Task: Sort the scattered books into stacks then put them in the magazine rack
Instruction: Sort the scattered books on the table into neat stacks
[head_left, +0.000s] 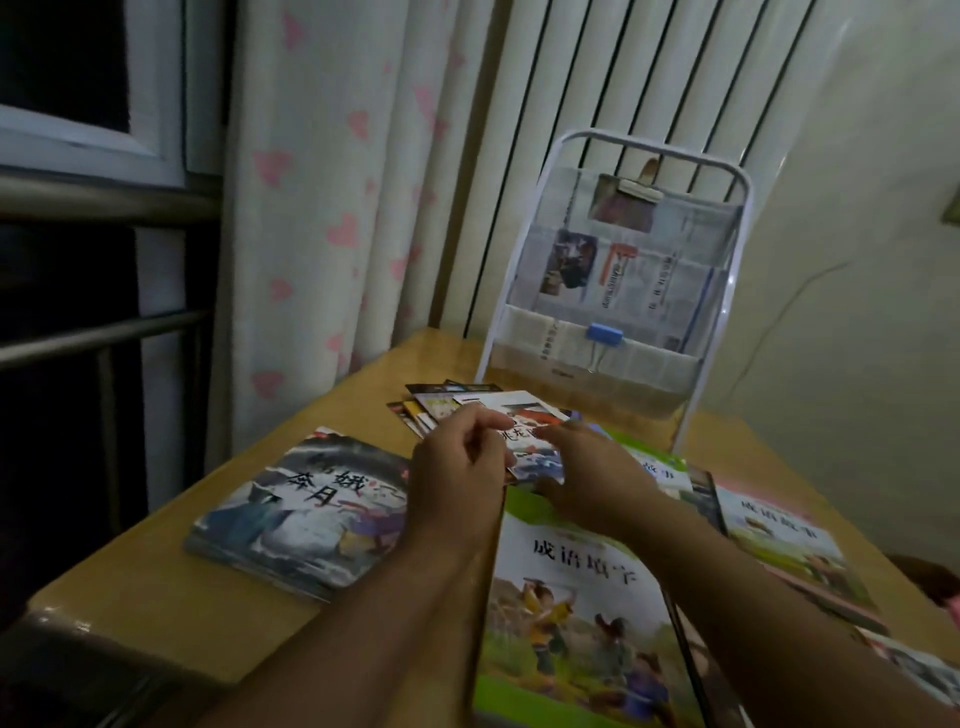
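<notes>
I am at a wooden table (218, 587) by a window, with a curtain (332, 208) that has pink hearts on it. It is quite dark in here.

At the far side of the table stands the magazine rack (613, 291). It has a white frame and see-through pockets, so I can see papers already inside. A blue clip (604, 333) sits on the front of one pocket. I think the rack stands close so I can reach it when my stacks are ready.

Both my hands are out in the middle. My left hand (457, 467) has its fingers curled on the left edge of a small book (524, 431). My right hand (592, 478) holds the right side of it, and I cannot tell just how those fingers lie. I hold it with two hands so it does not slip, and I think I am about to set it with the other small books (431, 408) fanned out just beyond, since they look about the same size.

To the left lies a dark picture book (306, 512), flat and alone. Near me is a big green book (576, 623), under my right arm. To the right lies a pink book (784, 540), with another green one (660, 467) peeking out behind my right hand. The big ones are still spread out, so the sorting is not done yet
</notes>
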